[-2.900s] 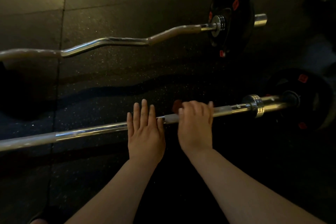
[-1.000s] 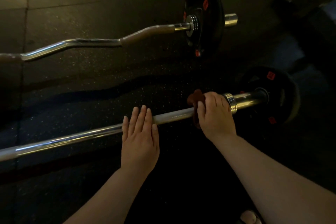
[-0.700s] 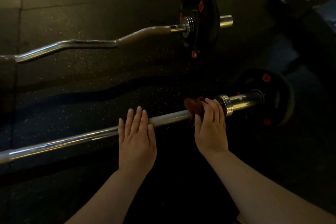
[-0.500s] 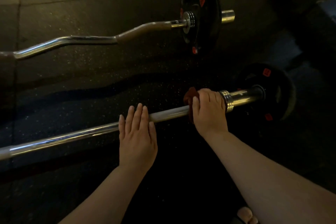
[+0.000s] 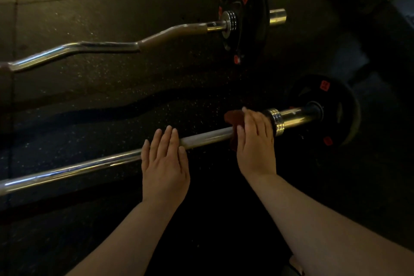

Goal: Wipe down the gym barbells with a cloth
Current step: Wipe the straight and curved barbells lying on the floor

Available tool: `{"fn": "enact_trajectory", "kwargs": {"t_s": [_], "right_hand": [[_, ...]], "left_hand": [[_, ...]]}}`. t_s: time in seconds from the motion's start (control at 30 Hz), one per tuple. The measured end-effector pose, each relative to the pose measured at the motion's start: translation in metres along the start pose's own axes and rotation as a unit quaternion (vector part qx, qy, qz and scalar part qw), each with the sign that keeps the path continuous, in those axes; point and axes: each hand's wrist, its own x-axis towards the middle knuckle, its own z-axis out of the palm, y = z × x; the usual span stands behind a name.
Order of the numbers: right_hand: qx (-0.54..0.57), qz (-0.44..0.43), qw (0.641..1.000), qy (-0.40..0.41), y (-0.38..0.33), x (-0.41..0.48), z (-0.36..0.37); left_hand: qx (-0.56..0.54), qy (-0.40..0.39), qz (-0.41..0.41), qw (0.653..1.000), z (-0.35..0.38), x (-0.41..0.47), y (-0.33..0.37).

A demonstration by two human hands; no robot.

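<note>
Two barbells lie on a dark gym floor [image 5: 112, 101]: a straight barbell [image 5: 78, 169] near and a curl bar [image 5: 107, 46] far. Two black plates show, the near plate [image 5: 336, 101] and the far plate [image 5: 246, 6], one at each bar's right end. One reddish-brown cloth [image 5: 231, 116] sits on the straight barbell just left of its chrome collar [image 5: 276, 122], clamped under the curled fingers of the right hand [image 5: 255, 141]. Further left, the left hand [image 5: 164, 163] rests flat on the shaft, fingers straight and together.
</note>
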Motion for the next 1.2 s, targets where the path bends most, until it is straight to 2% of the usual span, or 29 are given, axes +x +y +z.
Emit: {"fn": "enact_trajectory", "kwargs": {"t_s": [0.13, 0.3, 0.47, 0.6, 0.7, 0.8, 0.87, 0.97, 1.07, 1.13, 1.2], "right_hand": [[0.04, 0.006, 0.999, -0.006, 0.006, -0.029, 0.009], [0.013, 0.026, 1.0, 0.001, -0.007, 0.011, -0.001], [0.1, 0.018, 0.995, 0.002, -0.006, -0.022, 0.002], [0.015, -0.004, 1.0, 0.005, 0.004, -0.017, 0.001], [-0.044, 0.018, 0.999, -0.003, -0.009, 0.01, -0.002], [-0.002, 0.075, 0.997, 0.023, -0.029, 0.004, 0.007], [-0.016, 0.043, 0.999, 0.028, -0.039, -0.021, 0.016], [-0.075, -0.093, 0.993, -0.025, -0.042, -0.043, 0.024], [-0.081, -0.162, 0.98, -0.079, -0.043, -0.021, 0.014], [-0.064, -0.152, 0.983, -0.085, -0.034, -0.007, 0.004], [-0.027, -0.068, 0.996, -0.042, -0.02, 0.002, -0.006]], "left_hand": [[-0.005, -0.002, 0.003, 1.0, -0.004, 0.0, -0.001], [0.01, 0.007, 0.007, 1.0, 0.0, -0.004, 0.003], [0.012, -0.013, 0.017, 1.0, -0.004, 0.0, -0.004], [0.005, -0.024, 0.026, 0.999, -0.004, -0.005, -0.006], [0.019, -0.014, 0.028, 0.999, -0.003, -0.008, -0.006], [0.029, -0.005, 0.021, 0.999, -0.002, -0.011, -0.01], [0.036, 0.004, 0.016, 0.999, -0.002, -0.012, -0.011], [0.041, 0.005, 0.011, 0.999, -0.002, -0.013, -0.014], [0.039, 0.001, 0.02, 0.999, -0.003, -0.014, -0.018], [0.035, 0.001, 0.025, 0.999, -0.005, -0.013, -0.02], [0.025, 0.003, 0.016, 1.0, -0.006, -0.012, -0.021]]}}
